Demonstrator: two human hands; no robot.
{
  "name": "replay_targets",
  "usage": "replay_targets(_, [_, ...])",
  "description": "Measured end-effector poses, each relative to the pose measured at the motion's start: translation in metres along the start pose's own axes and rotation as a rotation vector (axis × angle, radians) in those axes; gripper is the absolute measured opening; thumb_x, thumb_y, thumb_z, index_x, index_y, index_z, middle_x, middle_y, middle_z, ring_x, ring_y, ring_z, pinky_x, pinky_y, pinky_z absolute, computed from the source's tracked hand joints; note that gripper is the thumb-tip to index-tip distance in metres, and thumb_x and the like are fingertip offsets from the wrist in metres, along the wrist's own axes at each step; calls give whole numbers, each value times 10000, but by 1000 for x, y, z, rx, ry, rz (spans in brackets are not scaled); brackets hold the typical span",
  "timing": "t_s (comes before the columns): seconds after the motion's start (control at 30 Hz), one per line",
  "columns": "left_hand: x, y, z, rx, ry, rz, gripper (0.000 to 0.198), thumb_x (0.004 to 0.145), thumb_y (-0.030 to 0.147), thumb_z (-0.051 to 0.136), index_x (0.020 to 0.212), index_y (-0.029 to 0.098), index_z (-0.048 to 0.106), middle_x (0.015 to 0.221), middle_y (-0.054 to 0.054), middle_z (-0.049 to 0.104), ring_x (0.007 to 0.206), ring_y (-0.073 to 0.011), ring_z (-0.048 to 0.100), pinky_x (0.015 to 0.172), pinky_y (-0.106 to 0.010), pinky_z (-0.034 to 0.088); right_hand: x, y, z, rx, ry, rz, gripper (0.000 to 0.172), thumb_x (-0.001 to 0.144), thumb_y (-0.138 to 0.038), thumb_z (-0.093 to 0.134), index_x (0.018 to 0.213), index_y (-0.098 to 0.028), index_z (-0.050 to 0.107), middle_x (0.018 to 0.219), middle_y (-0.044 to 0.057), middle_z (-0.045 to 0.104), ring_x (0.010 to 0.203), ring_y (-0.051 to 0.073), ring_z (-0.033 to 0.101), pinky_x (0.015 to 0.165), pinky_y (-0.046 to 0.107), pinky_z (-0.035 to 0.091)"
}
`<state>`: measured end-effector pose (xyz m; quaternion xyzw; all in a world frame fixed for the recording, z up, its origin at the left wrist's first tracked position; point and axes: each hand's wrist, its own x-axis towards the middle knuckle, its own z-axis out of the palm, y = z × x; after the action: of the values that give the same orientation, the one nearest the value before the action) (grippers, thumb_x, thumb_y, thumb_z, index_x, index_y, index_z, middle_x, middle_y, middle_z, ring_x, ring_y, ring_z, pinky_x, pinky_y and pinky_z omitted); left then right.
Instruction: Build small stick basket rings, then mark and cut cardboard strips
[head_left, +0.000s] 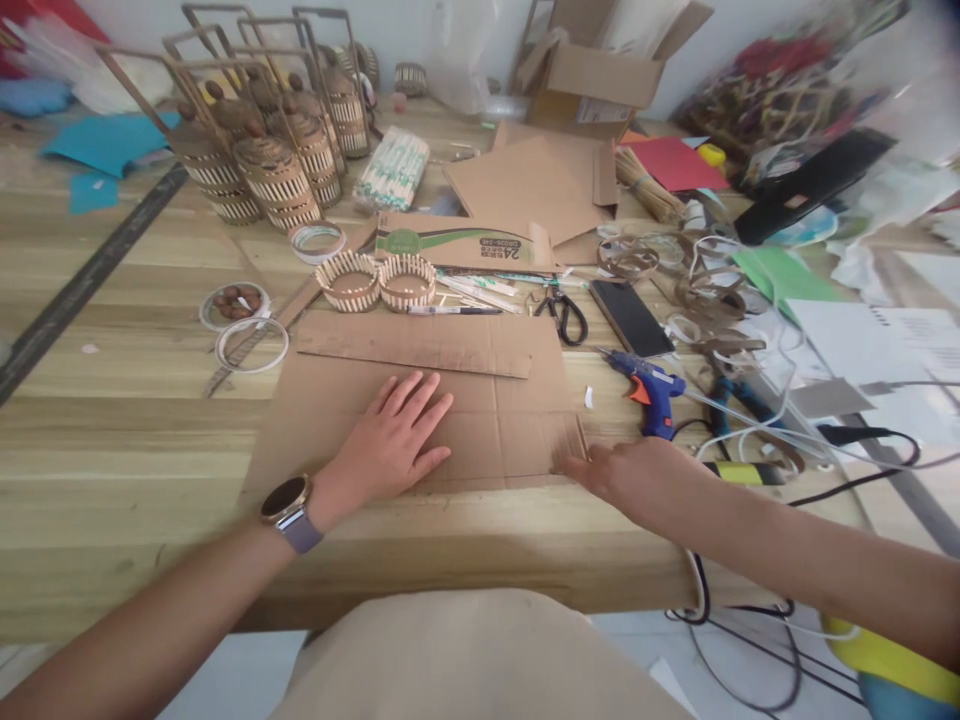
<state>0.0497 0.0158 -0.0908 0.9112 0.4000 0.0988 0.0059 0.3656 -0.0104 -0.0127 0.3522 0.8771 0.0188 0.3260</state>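
A large flat sheet of brown cardboard point(517, 400) lies in front of me with crease lines across it. My left hand point(390, 440) is pressed flat on its middle, fingers spread, with a watch on the wrist. Just beyond those fingertips a long narrow cardboard strip point(412, 357) rests on the sheet. At the near right corner my right hand point(619, 470) is closed, its fingers pinching the sheet's edge. That corner looks blurred and slightly raised, and the fingertips are partly hidden.
Right of the sheet lie a blue glue gun point(651, 390), a phone point(632, 317) and black-handled scissors point(564, 315), among cables. Two slatted rings point(406, 282), tape rolls point(252, 346) and a printed carton piece point(465, 243) sit beyond. Several wooden lanterns point(277, 180) stand back left.
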Motion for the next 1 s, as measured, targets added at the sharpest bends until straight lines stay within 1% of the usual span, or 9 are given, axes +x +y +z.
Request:
replay_targets(0.13, [0,-1,2,1,12,2,597,1011,494,442,1474,118,473,1578,-193,376,1456,-382,314,1187,-584,259,-8,6,17,-36,36,19,534,786,45,532,1259,-200,563,711,28,665,569,217,693,405,263,280])
replay_targets(0.23, [0,-2,2,-19,13,5,599,1011,493,438,1477,117,468,1582,-193,370,1463,-379,305,1191,-585,253,-11,10,22,-44,25,25,554,782,60,530,1270,-203,541,699,23,660,563,208,688,404,260,256])
replay_targets(0.3, [0,-2,2,-22,15,6,595,1016,486,430,1478,113,465,1583,-197,365,1465,-379,302,1189,-586,256,-13,13,24,-28,16,17,538,793,59,531,1258,-213,540,716,28,669,581,197,692,413,250,243])
replay_targets(0.47, [0,-2,4,2,26,17,597,1018,494,417,1475,114,468,1576,-202,374,1455,-385,316,1179,-594,273,-17,21,27,30,-51,37,405,822,29,522,1136,-214,595,760,52,686,614,193,696,418,259,179])
replay_targets(0.6, [-1,-3,5,22,36,21,596,1018,495,410,1472,114,471,1570,-203,384,1447,-389,325,1172,-598,285,-18,23,31,37,-118,58,430,844,23,498,1177,-229,600,822,58,701,651,216,712,422,297,122])
replay_targets(0.73, [-1,-3,5,28,33,25,599,1017,498,414,1471,111,472,1569,-204,384,1444,-389,331,1170,-597,290,-21,25,38,54,-99,46,388,862,9,505,1148,-231,610,832,62,699,657,204,705,436,305,119])
replay_targets(0.8, [0,-2,4,28,27,22,599,1018,493,418,1473,108,470,1571,-205,380,1445,-390,329,1171,-595,288,-23,27,41,55,-75,38,399,860,18,499,1154,-228,611,826,67,698,654,199,702,443,309,120])
replay_targets(0.9, [0,-1,4,25,25,18,601,1021,495,409,1474,105,469,1574,-202,376,1450,-388,320,1178,-589,276,-26,27,39,36,-71,52,461,836,53,480,1180,-226,608,820,73,702,651,202,705,444,317,116])
replay_targets(1.0, [0,0,4,15,36,14,600,1023,489,409,1474,98,470,1578,-204,369,1456,-388,309,1186,-585,261,-26,27,34,15,-95,53,468,827,59,476,1173,-224,616,812,75,708,659,218,718,447,322,118])
